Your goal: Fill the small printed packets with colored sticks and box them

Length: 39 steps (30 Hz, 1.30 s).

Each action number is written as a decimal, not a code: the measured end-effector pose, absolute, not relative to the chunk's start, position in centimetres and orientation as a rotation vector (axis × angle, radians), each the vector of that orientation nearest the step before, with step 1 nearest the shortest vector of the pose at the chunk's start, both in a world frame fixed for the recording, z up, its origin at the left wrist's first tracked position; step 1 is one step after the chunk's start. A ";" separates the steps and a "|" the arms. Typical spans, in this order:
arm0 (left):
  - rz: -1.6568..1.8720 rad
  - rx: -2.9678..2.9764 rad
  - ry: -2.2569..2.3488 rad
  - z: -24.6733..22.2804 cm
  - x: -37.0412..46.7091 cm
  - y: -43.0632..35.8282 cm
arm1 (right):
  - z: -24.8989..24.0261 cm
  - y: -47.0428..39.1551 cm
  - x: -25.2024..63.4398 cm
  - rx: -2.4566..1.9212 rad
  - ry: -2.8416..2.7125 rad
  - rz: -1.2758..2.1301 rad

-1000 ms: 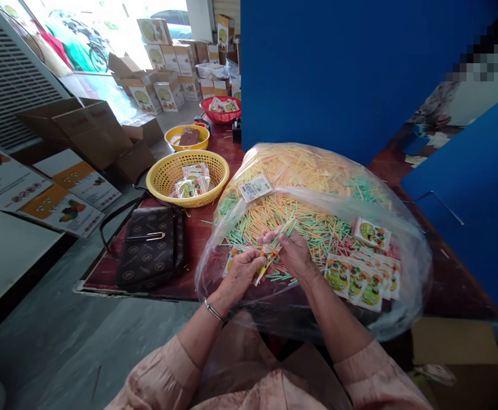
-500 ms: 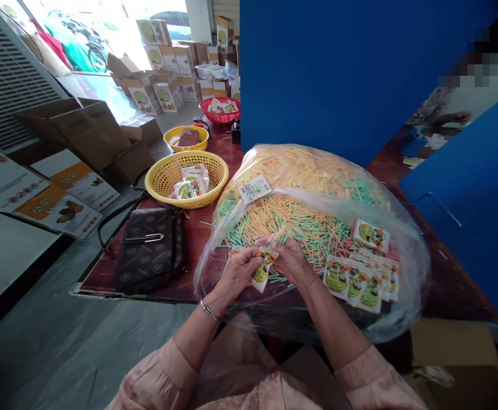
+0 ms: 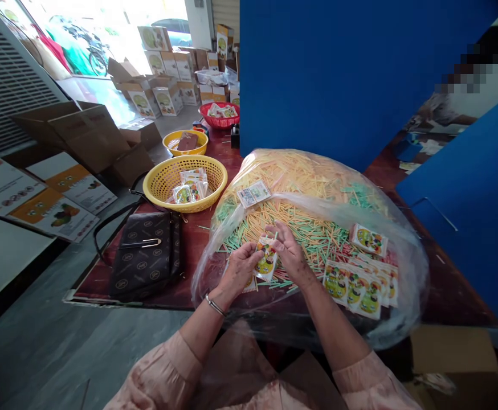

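Between my hands is a small printed packet [image 3: 266, 259] with a yellow-green and fruit design, held upright. My left hand [image 3: 241, 265] pinches its left side between thumb and fingers. My right hand [image 3: 290, 257] has its thumb at the packet's upper right edge, fingers curled behind; a short pale green stick shows at the packet's top. Below my left hand, another packet [image 3: 250, 285] is partly hidden. Under and beyond both hands, a large clear plastic bag [image 3: 407, 250] lies open, full of thin orange, green and reddish sticks [image 3: 304, 219].
Several packets [image 3: 354, 287] lie overlapped at the bag's right, one packet [image 3: 369, 239] above them and another [image 3: 254, 193] on the bag. Left are a yellow basket [image 3: 152, 191] with packets and a black handbag [image 3: 140, 256]. A blue partition [image 3: 309, 74] stands behind; a person is at far right.
The green and orange sticks in my right hand's fingers have gone down to the packet's top, one tip showing. The packet is now more upright and faces me.
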<state>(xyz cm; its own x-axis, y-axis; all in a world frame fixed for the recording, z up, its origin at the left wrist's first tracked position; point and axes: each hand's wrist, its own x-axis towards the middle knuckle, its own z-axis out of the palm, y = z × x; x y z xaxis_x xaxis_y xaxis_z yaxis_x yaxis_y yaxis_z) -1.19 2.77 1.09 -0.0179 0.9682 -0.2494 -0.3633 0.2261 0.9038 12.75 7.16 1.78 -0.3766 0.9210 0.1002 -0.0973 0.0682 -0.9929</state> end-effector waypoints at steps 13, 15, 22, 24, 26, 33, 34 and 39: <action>1.284 0.994 1.229 2.4 -0.6 1.8 | 1.7 4.1 14.5 -1.281 -1.397 1.157; 1.275 1.050 1.442 2.3 -2.1 1.0 | 1.6 3.4 17.1 -1.430 -1.322 1.018; 0.758 1.511 2.302 0.7 -6.0 -1.3 | 0.0 4.6 24.4 -1.608 -1.723 0.058; 0.612 1.627 2.381 0.1 -5.6 -1.1 | -0.1 4.9 23.5 -1.509 -1.820 -0.044; 0.562 1.694 2.433 -0.6 -5.3 -0.6 | 0.0 4.9 22.0 -1.427 -1.905 -0.010; 0.828 1.622 2.204 -1.9 -6.2 -0.2 | 1.0 5.9 16.8 -1.323 -2.081 0.265; 0.828 1.603 2.202 -1.8 -6.3 -0.3 | 1.3 6.4 15.9 -1.317 -2.136 0.314; 0.788 1.700 2.258 -0.8 -5.9 -0.9 | 2.2 9.8 10.5 -1.467 -2.477 0.427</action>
